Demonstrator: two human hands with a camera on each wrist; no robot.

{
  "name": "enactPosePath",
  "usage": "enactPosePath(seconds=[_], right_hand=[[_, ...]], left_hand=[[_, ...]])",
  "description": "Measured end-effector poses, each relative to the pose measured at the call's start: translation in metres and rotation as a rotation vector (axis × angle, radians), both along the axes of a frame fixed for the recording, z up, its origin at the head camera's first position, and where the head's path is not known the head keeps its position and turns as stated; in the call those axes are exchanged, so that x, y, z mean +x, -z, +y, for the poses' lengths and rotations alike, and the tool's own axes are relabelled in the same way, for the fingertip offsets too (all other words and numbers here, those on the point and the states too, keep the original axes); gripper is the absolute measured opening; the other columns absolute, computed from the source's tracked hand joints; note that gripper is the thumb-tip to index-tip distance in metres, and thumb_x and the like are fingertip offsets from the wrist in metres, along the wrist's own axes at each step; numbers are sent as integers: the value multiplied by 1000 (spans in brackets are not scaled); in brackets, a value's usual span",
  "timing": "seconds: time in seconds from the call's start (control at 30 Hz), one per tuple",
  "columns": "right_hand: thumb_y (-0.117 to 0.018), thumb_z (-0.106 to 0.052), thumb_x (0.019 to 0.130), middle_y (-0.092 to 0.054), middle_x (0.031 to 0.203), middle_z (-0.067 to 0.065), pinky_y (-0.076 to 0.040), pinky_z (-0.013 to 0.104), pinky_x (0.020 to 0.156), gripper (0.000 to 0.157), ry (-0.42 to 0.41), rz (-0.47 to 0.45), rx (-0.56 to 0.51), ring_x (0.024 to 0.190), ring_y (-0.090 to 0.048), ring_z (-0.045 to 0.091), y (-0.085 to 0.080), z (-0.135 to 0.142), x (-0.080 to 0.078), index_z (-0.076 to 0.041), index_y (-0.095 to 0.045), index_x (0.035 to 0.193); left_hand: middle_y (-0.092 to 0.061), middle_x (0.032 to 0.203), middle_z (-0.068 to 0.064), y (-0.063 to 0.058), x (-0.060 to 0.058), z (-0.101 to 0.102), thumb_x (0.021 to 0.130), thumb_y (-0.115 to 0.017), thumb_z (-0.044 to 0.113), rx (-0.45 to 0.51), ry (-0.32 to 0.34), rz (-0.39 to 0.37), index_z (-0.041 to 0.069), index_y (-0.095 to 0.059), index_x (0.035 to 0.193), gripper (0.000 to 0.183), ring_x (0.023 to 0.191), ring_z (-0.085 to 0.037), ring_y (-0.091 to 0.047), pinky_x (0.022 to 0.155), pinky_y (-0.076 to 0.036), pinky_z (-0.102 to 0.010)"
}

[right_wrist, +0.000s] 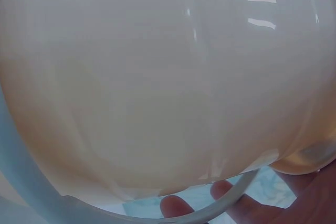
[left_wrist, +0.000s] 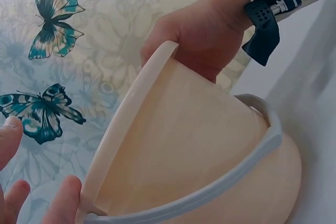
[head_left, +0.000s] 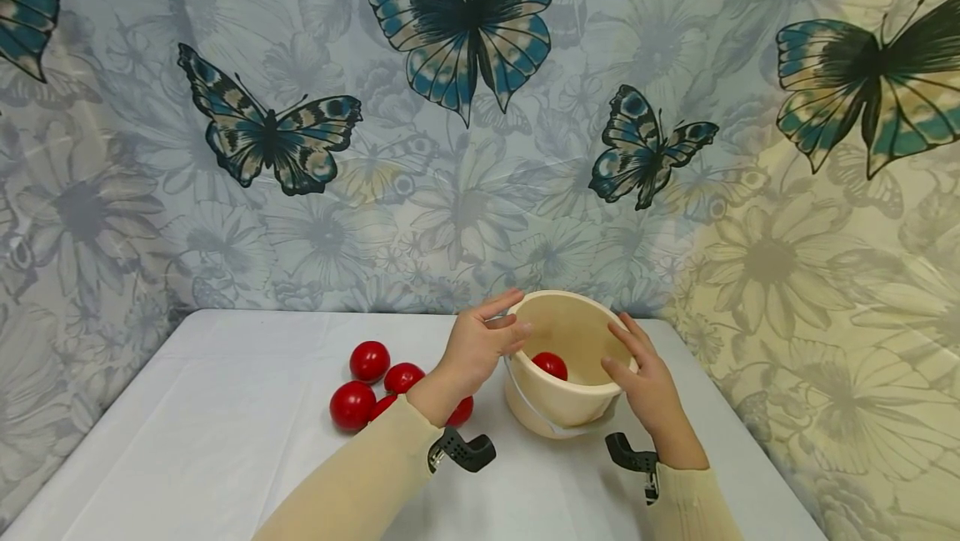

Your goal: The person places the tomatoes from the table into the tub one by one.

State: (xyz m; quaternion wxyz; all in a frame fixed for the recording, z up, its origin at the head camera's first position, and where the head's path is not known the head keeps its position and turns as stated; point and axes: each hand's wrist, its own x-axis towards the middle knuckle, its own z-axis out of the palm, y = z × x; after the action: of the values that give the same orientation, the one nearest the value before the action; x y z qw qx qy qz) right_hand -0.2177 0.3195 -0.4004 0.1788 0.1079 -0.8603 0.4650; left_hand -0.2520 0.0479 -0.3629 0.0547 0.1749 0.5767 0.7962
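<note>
A cream plastic bucket (head_left: 570, 308) with a grey handle (left_wrist: 210, 187) stands at the right of the table, its mouth facing up and toward me. A shiny red ball (head_left: 550, 366) lies inside. At the bucket's left rim is my left hand (head_left: 480, 345), its fingers spread and fairly straight; in the left wrist view a fingertip (left_wrist: 65, 198) touches or nearly touches the rim. My right hand (head_left: 652, 383) holds the opposite rim, with fingertips over the edge. The bucket's outer wall (right_wrist: 157, 77) fills most of the right wrist view, where fingers show past the handle.
Several more shiny red balls (head_left: 370, 362) lie together left of the bucket, partly hidden by my left forearm. A white cloth (head_left: 187, 416) covers the table. Behind it hangs a butterfly-patterned backdrop (head_left: 465, 216).
</note>
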Motion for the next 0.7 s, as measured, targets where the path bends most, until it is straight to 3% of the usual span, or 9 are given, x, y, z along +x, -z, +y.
enactPosePath(seconds=[0.07,0.17,0.23,0.3,0.43,0.53,0.7], right_hand=[[-66,-17,96,-23,161,12,-23,60,112,59,-3,-1,-3,147,-16,39,0,0,0,6,-45,146],[-66,-17,96,-23,161,11,-24,63,111,59,-2,-1,-3,147,-16,39,0,0,0,5,-45,146],[-66,-17,96,-24,161,10,-25,56,113,58,2,-2,-2,147,-16,38,1,0,0,4,-45,146],[-66,-16,96,-24,161,10,-26,40,114,57,6,0,-1,147,-17,37,2,1,0,4,-46,146],[-65,-13,95,-25,161,10,-24,11,103,56,5,11,-7,146,-18,37,3,1,-1,4,-47,145],[-66,-12,95,-25,161,10,-24,5,98,56,1,15,-8,146,-18,37,4,1,-1,4,-47,145],[-66,-12,95,-25,161,12,-24,6,98,56,0,10,-6,146,-18,37,3,2,-1,3,-47,146]], left_hand=[[-45,150,-7,0,0,0,88,-76,1,-3,2,6,8,-61,138,52,134,-41,-43,84,-57,-38],[-46,150,-6,1,0,-1,87,-76,1,6,3,3,8,-60,138,54,134,-40,-43,84,-57,-38],[-47,149,-6,1,0,-1,87,-76,1,20,2,-2,7,-60,139,54,134,-41,-43,84,-57,-38],[-48,149,-5,1,0,-1,87,-76,1,40,1,-22,8,-60,139,55,134,-40,-43,84,-57,-38],[-49,148,-3,0,2,-1,87,-76,1,63,-6,-47,9,-61,138,54,135,-38,-43,84,-57,-38],[-49,147,-3,-1,3,-2,87,-76,0,74,-13,-59,9,-62,137,52,135,-38,-42,84,-57,-39],[-50,147,-2,-1,5,-2,88,-74,-2,92,-24,-82,9,-63,136,51,135,-36,-43,83,-57,-39]])
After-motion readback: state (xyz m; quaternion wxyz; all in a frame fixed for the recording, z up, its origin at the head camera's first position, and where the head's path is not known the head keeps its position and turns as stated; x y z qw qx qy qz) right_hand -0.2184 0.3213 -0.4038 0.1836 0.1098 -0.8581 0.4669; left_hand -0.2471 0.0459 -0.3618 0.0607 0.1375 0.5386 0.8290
